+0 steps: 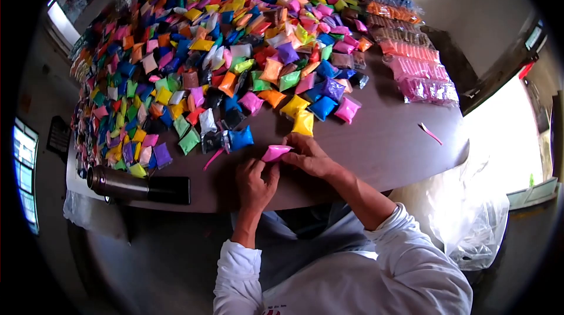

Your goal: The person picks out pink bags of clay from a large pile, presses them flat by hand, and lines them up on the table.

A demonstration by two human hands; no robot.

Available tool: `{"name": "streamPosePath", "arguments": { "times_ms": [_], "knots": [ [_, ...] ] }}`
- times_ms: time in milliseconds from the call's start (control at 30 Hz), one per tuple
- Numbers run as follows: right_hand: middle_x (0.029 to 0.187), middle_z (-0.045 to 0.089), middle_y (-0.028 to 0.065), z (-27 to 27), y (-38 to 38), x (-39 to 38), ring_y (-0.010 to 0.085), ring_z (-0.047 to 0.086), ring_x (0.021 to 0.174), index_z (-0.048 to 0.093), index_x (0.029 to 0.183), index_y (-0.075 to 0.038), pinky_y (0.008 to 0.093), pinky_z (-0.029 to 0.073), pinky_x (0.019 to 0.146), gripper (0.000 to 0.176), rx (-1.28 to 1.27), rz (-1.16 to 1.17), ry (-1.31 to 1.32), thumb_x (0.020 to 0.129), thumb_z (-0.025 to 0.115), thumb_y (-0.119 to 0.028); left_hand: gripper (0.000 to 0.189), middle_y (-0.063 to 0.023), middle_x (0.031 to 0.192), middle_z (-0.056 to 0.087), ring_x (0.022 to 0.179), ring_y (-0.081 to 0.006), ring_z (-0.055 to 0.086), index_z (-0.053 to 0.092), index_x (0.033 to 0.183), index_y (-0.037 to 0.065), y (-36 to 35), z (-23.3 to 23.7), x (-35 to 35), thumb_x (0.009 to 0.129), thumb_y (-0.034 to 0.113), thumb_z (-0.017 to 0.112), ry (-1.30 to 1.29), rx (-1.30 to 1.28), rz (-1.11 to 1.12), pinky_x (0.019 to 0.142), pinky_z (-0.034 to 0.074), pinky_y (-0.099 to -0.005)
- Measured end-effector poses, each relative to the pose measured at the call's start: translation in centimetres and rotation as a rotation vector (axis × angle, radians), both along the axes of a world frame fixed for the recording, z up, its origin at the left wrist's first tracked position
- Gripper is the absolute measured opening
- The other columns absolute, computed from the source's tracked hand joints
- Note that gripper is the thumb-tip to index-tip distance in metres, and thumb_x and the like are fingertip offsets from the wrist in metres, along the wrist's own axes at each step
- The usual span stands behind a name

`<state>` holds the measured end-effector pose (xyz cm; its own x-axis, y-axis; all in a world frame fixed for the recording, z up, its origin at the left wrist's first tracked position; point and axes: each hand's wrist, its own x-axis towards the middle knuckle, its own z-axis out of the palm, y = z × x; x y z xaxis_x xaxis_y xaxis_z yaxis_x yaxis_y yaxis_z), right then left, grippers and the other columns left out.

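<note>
Between my two hands, above the table's near edge, is a small pink packet [276, 153] in clear film. My left hand [257, 181] pinches it from below and the left. My right hand [310, 157] has its thumb and fingers closed at the packet's right end. A yellow packet [302, 122] lies just beyond my right fingers. To the left of the pink packet are a blue packet [241, 137] and a thin pink plastic strip [213, 159] on the table.
A large heap of coloured packets [235, 33] covers the table's far and left parts. Bagged rows of packets [414, 68] line the right. A small pink tool [430, 133] lies at right; a metal flask [117, 184] and black phone [169, 190] at left. A plastic bag [470, 221] hangs right.
</note>
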<state>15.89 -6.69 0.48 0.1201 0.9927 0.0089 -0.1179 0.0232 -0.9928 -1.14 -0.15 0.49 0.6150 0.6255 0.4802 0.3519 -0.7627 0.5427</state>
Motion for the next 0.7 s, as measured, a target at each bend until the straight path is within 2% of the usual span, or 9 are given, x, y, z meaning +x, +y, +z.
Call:
{"name": "streamPosePath", "arguments": {
  "times_ms": [167, 200, 267, 300, 367, 400, 500, 633, 700],
  "knots": [
    [0.083, 0.053, 0.0027, 0.3, -0.5, 0.2, 0.0093, 0.051, 0.071, 0.048, 0.107, -0.006, 0.0227, 0.043, 0.060, 0.029, -0.103, -0.045, 0.066, 0.084, 0.057, -0.021, 0.026, -0.0135, 0.076, 0.058, 0.073, -0.0303, 0.057, 0.059, 0.077, 0.002, -0.2, 0.1, -0.2, 0.083, 0.027, 0.062, 0.031, -0.055, 0.026, 0.072, 0.044, -0.0399],
    [0.083, 0.053, 0.0036, 0.0, -0.3, 0.0, 0.0102, 0.051, 0.071, 0.048, 0.108, -0.006, 0.0229, 0.043, 0.059, 0.030, -0.064, -0.084, 0.004, 0.084, 0.057, -0.021, 0.028, -0.0154, 0.080, 0.057, 0.076, -0.0336, 0.055, 0.058, 0.079, 0.001, -0.2, 0.3, -0.2, 0.084, 0.028, 0.061, 0.040, -0.085, 0.000, 0.070, 0.043, -0.0415],
    [0.086, 0.055, 0.0087, -0.6, 0.0, -0.1, 0.0146, 0.052, 0.073, 0.049, 0.110, -0.002, 0.0267, 0.044, 0.062, 0.031, 0.056, -0.116, -0.192, 0.086, 0.057, -0.021, 0.030, -0.0158, 0.083, 0.058, 0.079, -0.0336, 0.055, 0.059, 0.082, 0.001, -0.1, -0.1, -0.3, 0.083, 0.031, 0.061, 0.051, -0.058, -0.008, 0.072, 0.043, -0.0416],
    [0.086, 0.055, 0.0087, -0.6, 0.1, -0.3, 0.0146, 0.052, 0.073, 0.049, 0.110, -0.002, 0.0267, 0.044, 0.062, 0.031, 0.056, -0.122, -0.190, 0.086, 0.057, -0.021, 0.033, -0.0162, 0.087, 0.059, 0.082, -0.0337, 0.055, 0.061, 0.085, 0.001, -0.1, -0.3, -0.4, 0.083, 0.034, 0.061, 0.060, -0.032, -0.006, 0.074, 0.044, -0.0417],
    [0.091, 0.057, 0.0112, -0.6, 0.2, -0.5, 0.0181, 0.054, 0.079, 0.052, 0.108, -0.001, 0.0307, 0.046, 0.068, 0.030, 0.261, -0.060, -0.365, 0.089, 0.057, -0.023, 0.036, -0.0162, 0.090, 0.060, 0.085, -0.0333, 0.055, 0.062, 0.088, 0.001, -0.3, -0.6, -0.7, 0.083, 0.037, 0.061, 0.086, 0.013, 0.001, 0.076, 0.044, -0.0420],
    [0.092, 0.059, 0.0162, 0.8, 0.0, -0.5, 0.0230, 0.057, 0.084, 0.055, 0.105, 0.001, 0.0337, 0.046, 0.077, 0.030, 0.158, 0.007, -0.337, 0.088, 0.059, -0.023, 0.040, -0.0162, 0.093, 0.061, 0.088, -0.0330, 0.055, 0.064, 0.091, 0.002, -0.3, -0.7, -0.8, 0.082, 0.040, 0.061, 0.110, 0.056, 0.012, 0.078, 0.044, -0.0423],
    [0.091, 0.060, 0.0152, 2.7, -0.4, -0.5, 0.0226, 0.057, 0.084, 0.056, 0.105, 0.001, 0.0336, 0.047, 0.079, 0.032, 0.039, 0.088, -0.488, 0.087, 0.062, -0.025, 0.037, -0.0146, 0.087, 0.060, 0.084, -0.0298, 0.055, 0.064, 0.083, 0.001, -0.2, -1.1, -0.5, 0.079, 0.038, 0.063, -0.002, 0.031, 0.006, 0.076, 0.042, -0.0411],
    [0.090, 0.061, 0.0124, 1.0, -0.2, -0.4, 0.0203, 0.057, 0.082, 0.057, 0.107, 0.001, 0.0318, 0.047, 0.077, 0.033, 0.054, 0.059, -0.241, 0.086, 0.064, -0.024, 0.038, -0.0138, 0.086, 0.061, 0.084, -0.0294, 0.055, 0.064, 0.081, 0.001, -0.2, 0.0, -0.6, 0.080, 0.039, 0.063, 0.094, 0.027, -0.009, 0.075, 0.042, -0.0407],
    [0.091, 0.061, 0.0091, 0.3, -0.2, 0.0, 0.0167, 0.056, 0.083, 0.057, 0.109, 0.000, 0.0297, 0.047, 0.076, 0.030, 0.054, 0.087, -0.057, 0.088, 0.062, -0.021, 0.039, -0.0131, 0.084, 0.060, 0.082, -0.0294, 0.055, 0.064, 0.081, 0.002, -0.2, 0.4, -0.7, 0.080, 0.040, 0.062, 0.040, -0.203, -0.063, 0.074, 0.042, -0.0400]
  ]
}}
